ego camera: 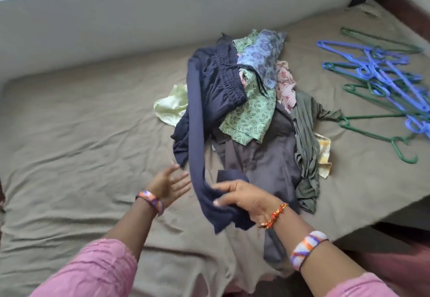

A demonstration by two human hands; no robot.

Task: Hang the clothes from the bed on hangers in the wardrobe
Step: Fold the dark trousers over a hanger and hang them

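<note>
Now the right hand (pixel 244 197) has its grip clenched on the navy garment (pixel 197 133); left hand (pixel 168 183) released beside it.

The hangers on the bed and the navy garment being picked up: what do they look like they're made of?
The hangers look like moulded plastic, judging by their uniform blue and green colour, thin rods and faint sheen. The navy garment, gripped by the right hand, looks like soft matte knit fabric, possibly cotton jersey: it drapes limply and has a gathered elastic waistband. The exact fibre cannot be told.
</note>
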